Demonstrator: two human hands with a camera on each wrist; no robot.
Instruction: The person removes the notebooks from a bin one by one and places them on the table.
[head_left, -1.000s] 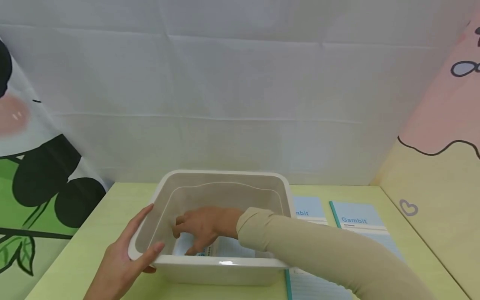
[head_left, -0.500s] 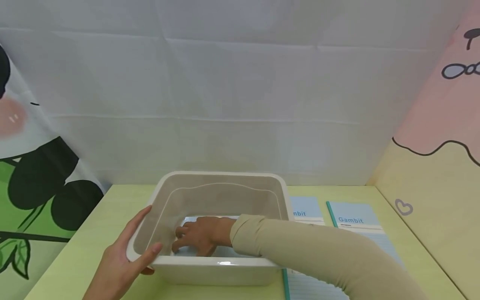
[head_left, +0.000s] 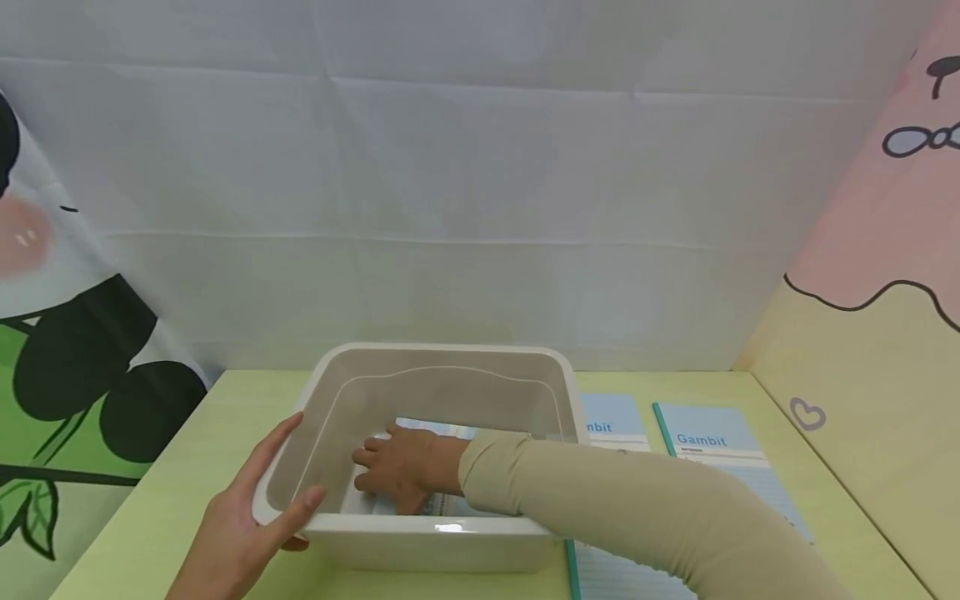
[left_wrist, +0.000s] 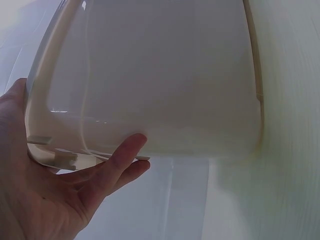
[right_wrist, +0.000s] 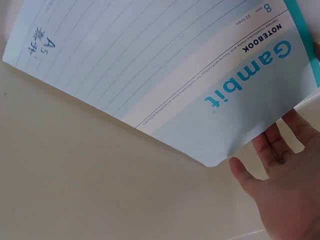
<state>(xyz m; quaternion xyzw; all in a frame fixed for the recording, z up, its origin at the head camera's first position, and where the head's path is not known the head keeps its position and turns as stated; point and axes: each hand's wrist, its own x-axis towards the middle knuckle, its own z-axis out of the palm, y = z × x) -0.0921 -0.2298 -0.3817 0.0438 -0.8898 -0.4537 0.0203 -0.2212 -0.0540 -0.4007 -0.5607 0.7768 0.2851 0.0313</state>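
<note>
My left hand [head_left: 236,508] grips the near left corner of a pale plastic tub [head_left: 446,523], thumb inside the rim and fingers outside. In the left wrist view the thumb lies along the tub's smooth wall [left_wrist: 165,90]. Inside the tub, my right hand [head_left: 405,467] is over a light-blue notebook [head_left: 429,427]. The right wrist view shows this "Gambit" notebook [right_wrist: 175,85] with a teal spine. Fingertips of the right hand [right_wrist: 285,185] meet its top edge, some partly hidden behind it, and another finger shows at the spine. The notebook lies slanted against the tub's floor.
Right of the tub lie two matching notebooks: one [head_left: 611,414] partly behind the tub and sleeve, another [head_left: 720,433] farther right. The pale yellow table [head_left: 262,392] meets a white cloth [head_left: 465,183] at the back. Printed panels stand left and right.
My right hand has lowered into the tub, and the notebook there has shifted, its far edge now showing beyond my hand. The left hand keeps its grip on the rim.
</note>
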